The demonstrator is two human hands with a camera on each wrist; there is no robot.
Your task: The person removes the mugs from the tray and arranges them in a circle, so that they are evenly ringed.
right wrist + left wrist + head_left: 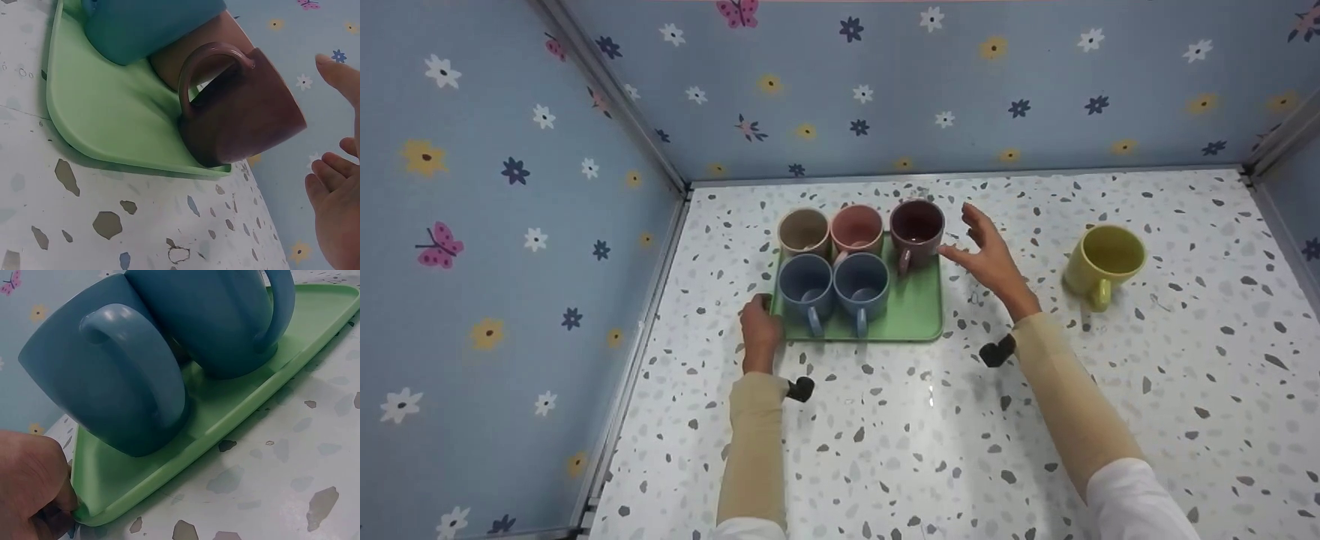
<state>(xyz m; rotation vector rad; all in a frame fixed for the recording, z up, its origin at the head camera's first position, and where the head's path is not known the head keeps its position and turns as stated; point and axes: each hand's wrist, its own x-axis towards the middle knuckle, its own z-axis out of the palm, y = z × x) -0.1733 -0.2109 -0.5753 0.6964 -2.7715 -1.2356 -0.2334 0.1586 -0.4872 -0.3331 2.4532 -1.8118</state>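
A green tray (911,319) bears several mugs: a beige mug (804,232), a pink mug (857,229), a dark maroon mug (916,232) and two blue mugs, one on the left (805,289) and one on the right (861,286). My left hand (760,330) grips the tray's left edge near its front corner, fingers curled in the left wrist view. To the right of the maroon mug is my right hand (990,259), its fingers spread and nothing in them. In the right wrist view a gap shows between that hand and the maroon mug (242,112).
A yellow mug (1106,262) stands on the speckled table (900,427) to the right, handle toward me. Blue flowered panels (885,82) enclose the table at the back and sides.
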